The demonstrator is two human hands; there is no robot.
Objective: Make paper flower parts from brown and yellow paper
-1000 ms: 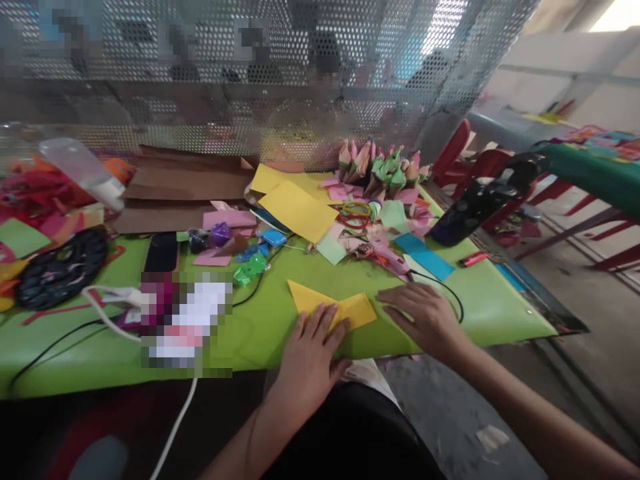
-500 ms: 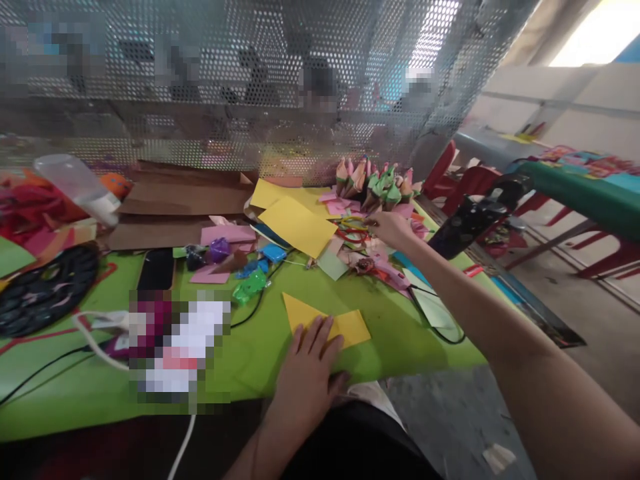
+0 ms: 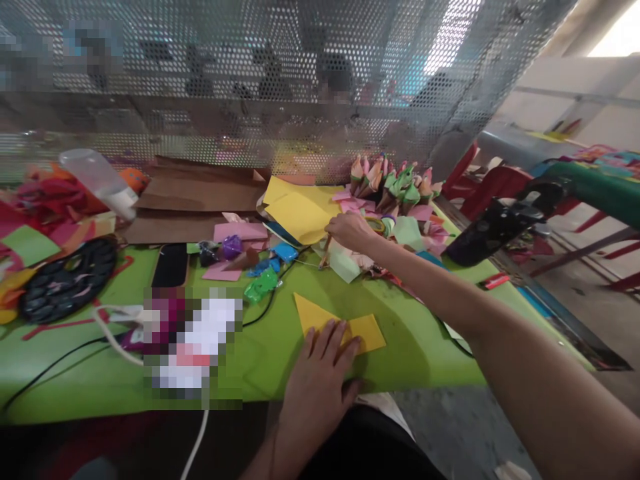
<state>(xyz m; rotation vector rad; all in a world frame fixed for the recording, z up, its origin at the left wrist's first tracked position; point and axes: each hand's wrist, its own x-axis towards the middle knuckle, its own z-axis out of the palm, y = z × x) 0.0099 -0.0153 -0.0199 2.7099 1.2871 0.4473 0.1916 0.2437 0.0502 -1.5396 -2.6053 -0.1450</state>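
Observation:
My left hand [image 3: 323, 367] lies flat with fingers stretched out on a folded piece of yellow paper [image 3: 370, 331], pressing it against the green tabletop. One pointed corner of the paper sticks out beyond the fingertips. Farther off, my right hand [image 3: 350, 230] is closed, its fingertips pinched beside the yellow sheets [image 3: 305, 217]. Something thin and brownish shows under those fingertips, too small to name. Pale green paper [image 3: 344, 263] lies just below this hand. Behind its wrist is a roll or loop with a yellowish rim [image 3: 383, 225], partly covered.
Paper cones [image 3: 400, 180] stand at the back right, near a black bottle [image 3: 493, 230]. Brown paper [image 3: 200, 193] lies along the perforated metal screen [image 3: 240, 127]. A phone [image 3: 171, 265], a black round tray [image 3: 70, 280], wrapped sweets [image 3: 263, 285] and cables occupy the left side.
My right hand has moved left from the red-and-yellow loops by the paper cones to the edge of the yellow sheets. My left hand stays on the folded paper. The view has shifted slightly.

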